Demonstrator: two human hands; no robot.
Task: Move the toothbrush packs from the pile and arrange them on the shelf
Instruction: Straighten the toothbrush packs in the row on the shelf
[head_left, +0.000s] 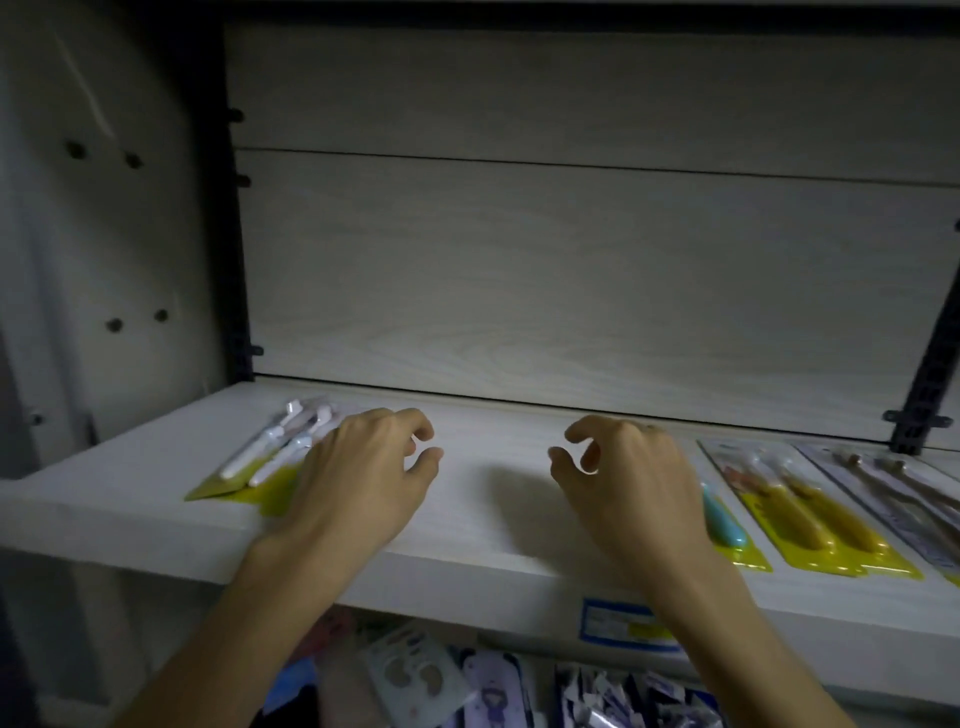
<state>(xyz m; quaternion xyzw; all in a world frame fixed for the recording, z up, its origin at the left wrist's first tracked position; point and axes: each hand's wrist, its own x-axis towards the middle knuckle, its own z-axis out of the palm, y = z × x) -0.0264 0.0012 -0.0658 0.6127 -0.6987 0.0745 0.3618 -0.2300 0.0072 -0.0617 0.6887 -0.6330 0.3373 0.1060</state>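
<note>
Both my hands hover over the pale wooden shelf (483, 499) with fingers loosely curled and nothing in them. My left hand (363, 467) partly covers a yellow-backed toothbrush pack (260, 457) with white brushes at the shelf's left. My right hand (634, 478) hides most of a pack with a blue brush (722, 514). Right of it lie a yellow pack with amber brushes (810, 509) and a pale pack with brown brushes (893, 493), side by side. A bare stretch of shelf separates my hands.
The shelf's back panel (571, 286) rises behind. Black metal uprights (930, 374) frame the sides. A blue price label (623, 623) sits on the shelf's front edge. On the level below lie several assorted packs (493, 686).
</note>
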